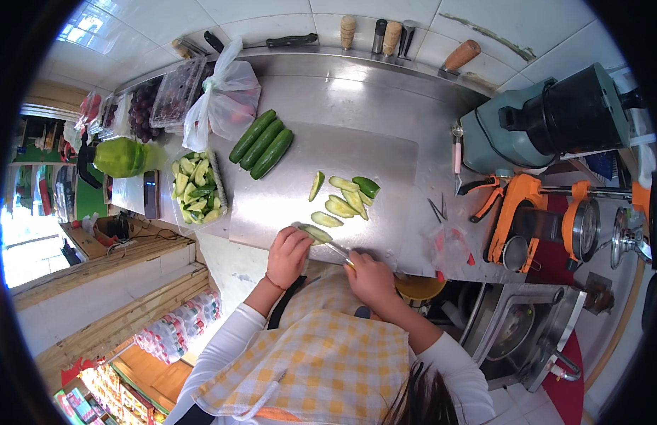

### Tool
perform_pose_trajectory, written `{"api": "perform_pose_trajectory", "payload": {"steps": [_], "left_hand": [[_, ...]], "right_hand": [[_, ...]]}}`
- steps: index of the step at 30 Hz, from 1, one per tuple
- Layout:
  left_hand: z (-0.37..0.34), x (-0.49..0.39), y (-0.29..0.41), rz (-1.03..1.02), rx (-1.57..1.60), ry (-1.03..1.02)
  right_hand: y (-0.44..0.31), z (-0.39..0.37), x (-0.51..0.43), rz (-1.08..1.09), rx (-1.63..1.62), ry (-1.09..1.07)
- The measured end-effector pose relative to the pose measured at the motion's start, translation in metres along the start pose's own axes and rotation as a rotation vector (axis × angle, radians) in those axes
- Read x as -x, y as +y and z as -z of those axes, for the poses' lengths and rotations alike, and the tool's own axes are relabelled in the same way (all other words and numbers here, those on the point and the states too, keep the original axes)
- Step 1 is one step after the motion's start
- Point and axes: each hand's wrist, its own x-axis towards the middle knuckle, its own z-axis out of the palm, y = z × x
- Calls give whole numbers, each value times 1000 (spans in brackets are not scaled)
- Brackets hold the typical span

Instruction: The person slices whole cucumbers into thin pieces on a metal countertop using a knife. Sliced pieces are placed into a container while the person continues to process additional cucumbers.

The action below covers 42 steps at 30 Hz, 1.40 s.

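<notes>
My left hand (289,256) holds a piece of cucumber (314,234) near the front edge of a smooth metal cutting board (286,196). In my right hand (370,280) is the yellow handle of a knife (340,252), its blade at the right end of that piece. Just beyond lie several cucumber slices (340,206) and a dark green cucumber end (366,187). Another slice (317,186) lies a little apart to their left. Whole cucumbers (265,144) rest side by side across the board's back left corner. A clear tray of cut cucumber (200,187) stands left of the board.
A plastic bag (222,98), boxes of grapes (177,93) and a green jug (119,158) stand at the back left. Knives (292,40) line the tiled wall. To the right are scissors (439,210), a juicing machine (535,122), an orange press (519,212) and a sink (511,332).
</notes>
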Motion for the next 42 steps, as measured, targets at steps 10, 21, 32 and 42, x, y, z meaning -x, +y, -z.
{"api": "perform_pose_trajectory", "payload": {"steps": [10, 21, 32, 42], "left_hand": [[5, 17, -4, 3, 49, -11], [3, 17, -3, 10, 40, 19], [4, 29, -6, 20, 16, 15], [9, 25, -10, 123, 23, 5]], "right_hand": [[21, 25, 37, 64, -173, 112], [-23, -3, -14, 77, -33, -68], [13, 14, 16, 40, -92, -87], [22, 16, 14, 30, -59, -139]]}}
